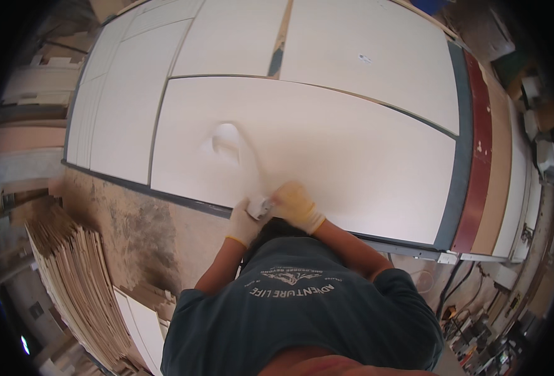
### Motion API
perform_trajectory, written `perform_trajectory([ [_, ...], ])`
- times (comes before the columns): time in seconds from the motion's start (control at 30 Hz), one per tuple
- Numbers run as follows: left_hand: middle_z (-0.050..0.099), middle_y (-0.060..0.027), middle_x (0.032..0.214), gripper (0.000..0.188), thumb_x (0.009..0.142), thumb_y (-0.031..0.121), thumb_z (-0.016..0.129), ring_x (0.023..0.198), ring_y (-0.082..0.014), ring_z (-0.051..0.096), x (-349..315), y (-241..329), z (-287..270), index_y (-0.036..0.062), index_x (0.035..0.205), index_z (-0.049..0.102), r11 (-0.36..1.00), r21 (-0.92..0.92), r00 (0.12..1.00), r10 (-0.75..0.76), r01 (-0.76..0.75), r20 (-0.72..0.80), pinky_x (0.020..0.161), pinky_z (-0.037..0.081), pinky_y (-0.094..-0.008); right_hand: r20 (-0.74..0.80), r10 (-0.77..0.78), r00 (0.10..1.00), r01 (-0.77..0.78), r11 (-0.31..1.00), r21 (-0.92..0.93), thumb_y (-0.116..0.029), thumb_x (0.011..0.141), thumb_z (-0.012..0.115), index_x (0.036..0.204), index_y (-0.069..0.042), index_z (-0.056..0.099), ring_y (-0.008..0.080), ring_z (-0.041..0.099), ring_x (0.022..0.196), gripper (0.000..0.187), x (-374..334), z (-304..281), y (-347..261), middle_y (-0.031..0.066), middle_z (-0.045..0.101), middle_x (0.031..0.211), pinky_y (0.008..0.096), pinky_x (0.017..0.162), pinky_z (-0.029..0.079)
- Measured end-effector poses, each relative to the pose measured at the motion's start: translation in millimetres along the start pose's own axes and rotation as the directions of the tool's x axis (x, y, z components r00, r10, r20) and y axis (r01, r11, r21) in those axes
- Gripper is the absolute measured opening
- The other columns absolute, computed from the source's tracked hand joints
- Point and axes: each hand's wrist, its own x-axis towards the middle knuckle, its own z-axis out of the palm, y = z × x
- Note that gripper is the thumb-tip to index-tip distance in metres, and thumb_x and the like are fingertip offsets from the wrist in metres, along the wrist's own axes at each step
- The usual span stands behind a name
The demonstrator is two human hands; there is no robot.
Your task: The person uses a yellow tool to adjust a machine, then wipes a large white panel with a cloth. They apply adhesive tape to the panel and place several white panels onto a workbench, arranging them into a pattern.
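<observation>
1. My left hand point(245, 224) has its fingers closed around the near end of the white strip point(247, 161), at the panel's point(364, 175) near edge.
2. My right hand point(297, 203) is curled just beside it; blur hides whether it grips anything.
3. The strip's loop reaches over the panel's left half.
4. I judge I'm working the strip's end; the next move calls for steady fingers there.

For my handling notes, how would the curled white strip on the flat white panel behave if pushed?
The curled white strip is probably flexible: it bends into a loop. It looks thin, so likely light, and may slide on the smooth-looking white panel.
</observation>
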Motion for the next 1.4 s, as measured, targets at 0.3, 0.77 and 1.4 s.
perform_trajectory([
  [0.3, 0.066, -0.0125, 0.128, 0.056, 0.110, 0.052, 0.039, 0.124, -0.0313, 0.060, -41.9, -50.1, -161.1, 0.0035, 0.129, 0.061, 0.122, -0.988, 0.904, -0.426, 0.097, 0.036, 0.107, 0.045, -0.0577, -0.393, 0.739, 0.547, -0.792, 0.304, -0.530, -0.041, 0.093, 0.068, 0.142, -0.002, 0.051, 0.0388, 0.047, 0.136, 0.065, -32.2, -2.7, 109.2, 0.0166, 0.054, 0.146, 0.0539, 0.114, 0.035],
  [0.77, 0.068, -0.0120, 0.128, 0.039, 0.104, 0.017, 0.062, 0.117, -0.0271, 0.068, -14.9, -109.9, -352.0, -0.0012, 0.139, 0.057, 0.259, -0.966, 0.998, -0.070, 0.021, 0.003, 0.103, 0.054, -0.0475, 0.077, 0.676, 0.733, -0.591, 0.688, -0.421, -0.048, 0.103, 0.051, 0.128, 0.001, 0.068, 0.0308, 0.057, 0.132, 0.057, 112.7, 191.9, -20.0, 0.0174, 0.066, 0.136, 0.0440, 0.113, 0.043],
  [1.4, 0.072, -0.0147, 0.115, 0.030, 0.105, 0.023, 0.057, 0.102, -0.0283, 0.071, 128.4, -149.5, -427.0, -0.0009, 0.121, 0.065, 0.182, -0.932, 0.925, -0.283, 0.312, 0.254, 0.093, 0.057, -0.0413, -0.119, -0.333, 0.935, 0.281, 0.904, -0.323, -0.012, 0.076, 0.073, 0.091, -0.009, 0.069, 0.0304, 0.063, 0.099, 0.015, 348.7, 260.9, -225.8, 0.0089, 0.066, 0.095, 0.0455, 0.082, 0.052],
])
